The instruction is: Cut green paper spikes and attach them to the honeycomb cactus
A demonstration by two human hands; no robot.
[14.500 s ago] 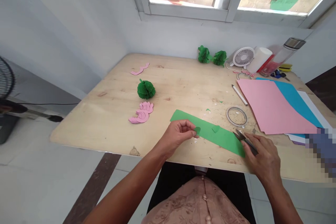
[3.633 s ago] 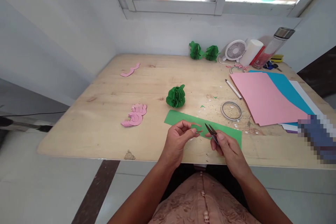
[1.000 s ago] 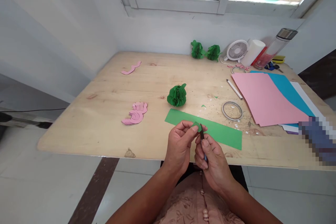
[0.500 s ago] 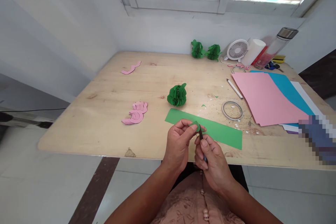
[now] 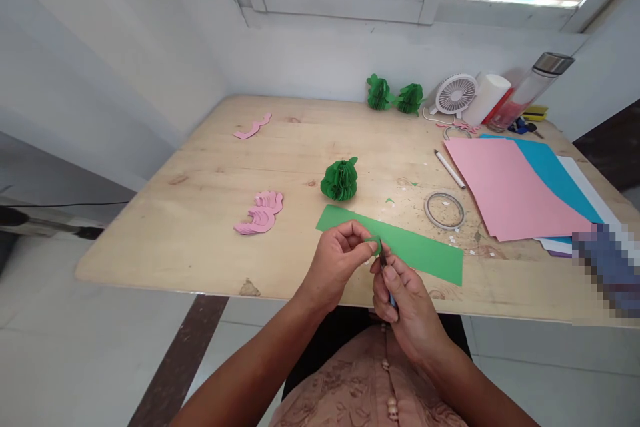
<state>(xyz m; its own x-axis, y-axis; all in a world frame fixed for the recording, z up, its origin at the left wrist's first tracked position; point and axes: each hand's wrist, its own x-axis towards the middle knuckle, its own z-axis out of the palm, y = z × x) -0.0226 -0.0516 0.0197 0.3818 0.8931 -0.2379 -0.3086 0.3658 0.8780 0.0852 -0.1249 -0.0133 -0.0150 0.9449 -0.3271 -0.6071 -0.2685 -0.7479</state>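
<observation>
Between the fingertips of my left hand (image 5: pixel 341 259) is a small green paper piece (image 5: pixel 373 244). My right hand (image 5: pixel 403 289) is closed on a dark-tipped tool, perhaps small scissors (image 5: pixel 385 260), whose tip touches the piece. A long green paper strip (image 5: pixel 425 251) lies on the table just beyond my hands and is partly covered by them. Farther back stands a ruffled green paper ball (image 5: pixel 340 180). To the left lie stacked pink scalloped cutouts (image 5: pixel 260 215).
On the wooden table (image 5: pixel 165 233) are a tape roll (image 5: pixel 445 211), a white pen (image 5: pixel 450 169) and pink sheets (image 5: pixel 515 190). Along the wall stand two green paper shapes (image 5: pixel 380 93), a small fan (image 5: pixel 455 95) and a bottle (image 5: pixel 525 93).
My left hand has shifted slightly, and the green piece between its fingers is turned differently. The tool stays at the piece. The whole view has moved a little.
</observation>
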